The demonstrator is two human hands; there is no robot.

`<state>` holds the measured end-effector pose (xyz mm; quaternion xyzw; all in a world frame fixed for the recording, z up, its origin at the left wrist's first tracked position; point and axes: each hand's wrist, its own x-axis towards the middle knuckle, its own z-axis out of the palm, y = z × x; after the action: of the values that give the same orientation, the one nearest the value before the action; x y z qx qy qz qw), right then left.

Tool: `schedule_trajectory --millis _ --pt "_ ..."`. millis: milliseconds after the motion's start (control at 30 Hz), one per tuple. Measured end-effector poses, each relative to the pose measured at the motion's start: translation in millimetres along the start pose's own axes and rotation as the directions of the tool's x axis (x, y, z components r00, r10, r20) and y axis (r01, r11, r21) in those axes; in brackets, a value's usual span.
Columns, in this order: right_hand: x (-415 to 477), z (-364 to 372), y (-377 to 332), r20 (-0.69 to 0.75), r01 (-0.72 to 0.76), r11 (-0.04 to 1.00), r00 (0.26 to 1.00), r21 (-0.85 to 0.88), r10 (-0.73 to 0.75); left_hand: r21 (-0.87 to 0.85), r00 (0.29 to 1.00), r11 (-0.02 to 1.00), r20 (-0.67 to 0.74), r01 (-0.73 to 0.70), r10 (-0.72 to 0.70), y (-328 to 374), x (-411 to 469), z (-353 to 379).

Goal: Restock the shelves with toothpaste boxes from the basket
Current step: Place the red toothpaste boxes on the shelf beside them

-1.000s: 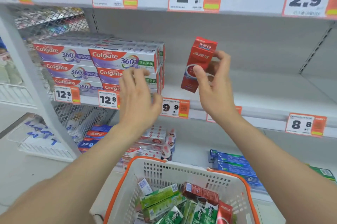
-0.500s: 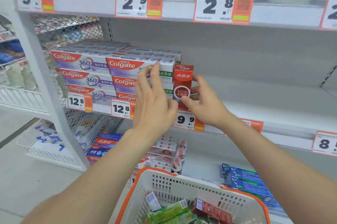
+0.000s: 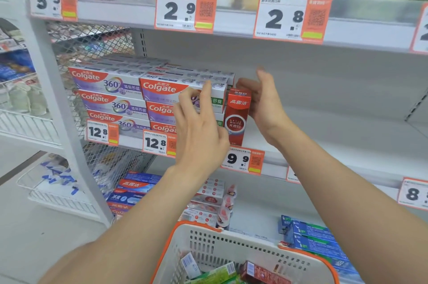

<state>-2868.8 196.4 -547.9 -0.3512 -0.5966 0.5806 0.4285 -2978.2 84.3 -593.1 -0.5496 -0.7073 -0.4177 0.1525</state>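
Operator: Position of the red upright cardboard toothpaste box (image 3: 236, 119)?

Inspector: It stands on end at the front edge of the white metal middle shelf (image 3: 347, 121), directly above the orange-and-white 9.9 price tag (image 3: 242, 160). Its left face is just beside the stack of purple-and-white Colgate 360 boxes (image 3: 111, 96). Contact between the two cannot be confirmed.

Operator: Condition of the right hand (image 3: 264, 103)?

Inspector: Fingers are straight and close together, pointing up. The palm faces left, against the box's right face. The fingertips reach behind the box's top edge. The thumb is hidden, so I cannot tell whether it holds the box.

Operator: Condition of the left hand (image 3: 199, 131)?

Inspector: It holds nothing. The fingers are loosely spread and the index finger is extended upward. The hand is in front of the Colgate stack, with its thumb side near the red box's lower left edge.

Operator: Location of remaining stock?

Inspector: The white perforated plastic basket with orange rim (image 3: 231, 245) is at the bottom of the view, below both forearms. It contains green cartons (image 3: 215, 274) and a dark red carton (image 3: 261, 272), lying flat. The lower shelf behind it carries blue cartons (image 3: 312, 237).
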Motion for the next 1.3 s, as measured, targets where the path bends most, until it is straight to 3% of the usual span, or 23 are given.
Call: schedule_trajectory --millis 267,400,567,867,1133,1233,1300 --pt "-8 3 -6 0.008 0.016 0.995 1.0 -0.102 -0.015 -0.062 0.999 0.998 0.039 -0.033 0.035 -6 -3 -1" --pt "-22 0 6 0.005 0.108 0.982 0.994 -0.156 -0.109 -0.046 0.998 0.997 0.038 -0.054 0.055 -6 -1 -4" --pt "-34 -10 41 0.102 0.212 0.842 0.977 -0.496 -0.186 -0.027 0.998 0.999 0.033 -0.045 0.046 -2 0 -4" --pt "-30 -14 54 0.101 0.177 0.823 0.984 -0.539 -0.146 0.014 0.991 0.994 0.075 -0.11 0.108 -8 -2 -3" --pt "-61 -21 57 -0.011 0.211 0.652 0.948 -0.728 -0.319 -0.065 0.996 0.994 0.025 -0.086 0.088 -1 -24 -2" --pt "-96 -28 51 0.11 0.359 0.542 0.892 -0.76 -0.438 -0.077 0.968 0.993 0.23 -0.086 0.101 -4 -42 -2" --pt "-124 -32 48 0.295 0.377 0.449 0.924 -0.81 -0.243 -0.083 0.842 0.996 0.534 -0.041 0.079 -4 -63 -1"
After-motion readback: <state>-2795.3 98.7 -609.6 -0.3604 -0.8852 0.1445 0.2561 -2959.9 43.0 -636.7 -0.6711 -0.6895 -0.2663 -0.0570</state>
